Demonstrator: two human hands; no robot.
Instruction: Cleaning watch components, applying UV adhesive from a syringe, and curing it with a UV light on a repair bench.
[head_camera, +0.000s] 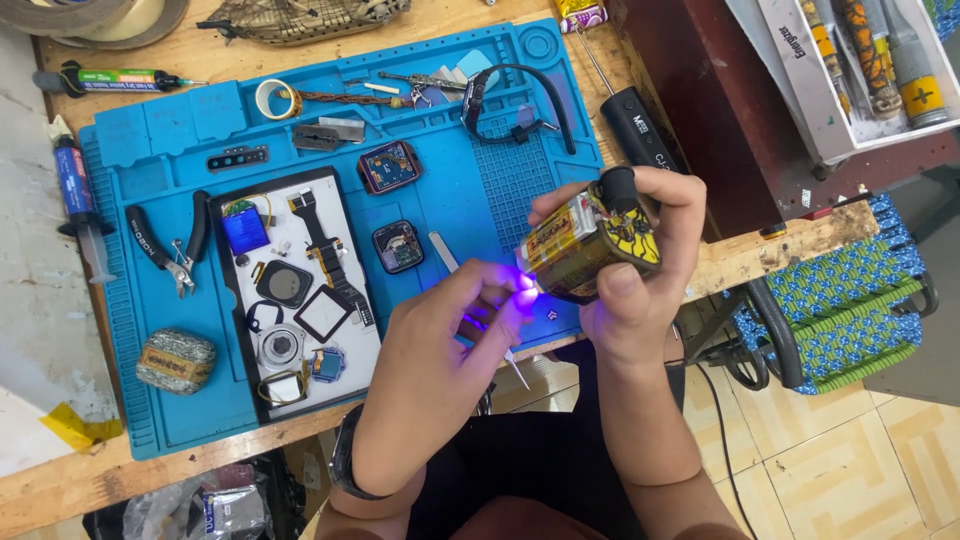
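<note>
Wooden bench w/ blue mat (470, 200), tiled floor lower right. Right hand (625, 260) grips UV lamp (590, 245) at frame centre — long axis slants, lit end aimed lower left. Left hand (440, 350) pinches tweezers (515, 368), fingertips in glow.

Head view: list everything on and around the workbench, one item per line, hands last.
work mat: one, blue, covering the wooden bench
white tray: one, black-edged, on the mat, holding small watch parts
pliers: one, black handles, left part of the mat
watch bodies: two, dark, mid-mat
watch strap: one, black, top of the mat
tape ring: one, cream, top of the mat
syringes: two, one blue at the mat's left edge, one green above it
small pouch: one, grey-green, lower left of the mat
stool: one, blue-green woven, right
lamp block: one, yellow and black, glowing violet, in the right hand
left hand: pinching a thin metal tool at the light
right hand: gripping the lamp block
</note>
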